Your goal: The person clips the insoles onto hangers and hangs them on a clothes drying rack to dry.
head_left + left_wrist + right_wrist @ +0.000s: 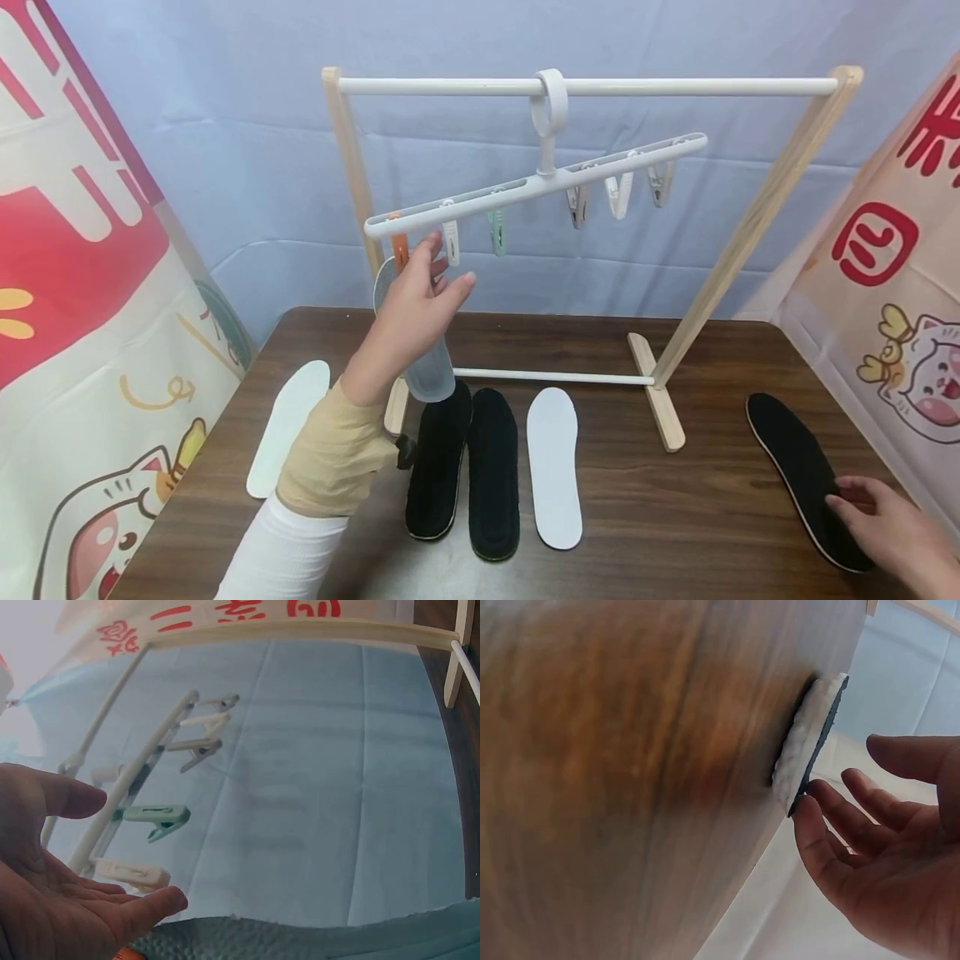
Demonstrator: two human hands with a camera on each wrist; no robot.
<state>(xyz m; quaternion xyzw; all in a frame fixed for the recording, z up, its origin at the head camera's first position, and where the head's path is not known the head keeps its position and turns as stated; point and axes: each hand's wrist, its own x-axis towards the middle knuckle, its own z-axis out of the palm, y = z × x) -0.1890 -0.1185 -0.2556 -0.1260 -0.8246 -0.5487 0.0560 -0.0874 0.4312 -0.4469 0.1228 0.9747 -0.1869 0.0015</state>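
A pale translucent insole [433, 375] hangs from an orange clothespin [400, 248] at the low left end of a tilted white clip hanger [487, 201]. Beside that clothespin my left hand [416, 310] is raised, its fingers near a white clothespin [452, 242]; in the left wrist view, thumb and fingers are spread apart with nothing between them. The insole's textured edge [247, 939] shows beneath the hand there. At the table's right side, my right hand [888, 521] touches the edge of a black insole [791, 454] with loosely bent fingertips. The right wrist view shows the insole's bumpy pale underside [802, 746].
The hanger hooks over the top bar [675, 87] of a wooden rack [750, 233]. Green [498, 232], white [618, 196] and grey [577, 207] clothespins hang bare. On the table lie two black insoles [493, 475] and two white insoles [555, 467], one at the far left.
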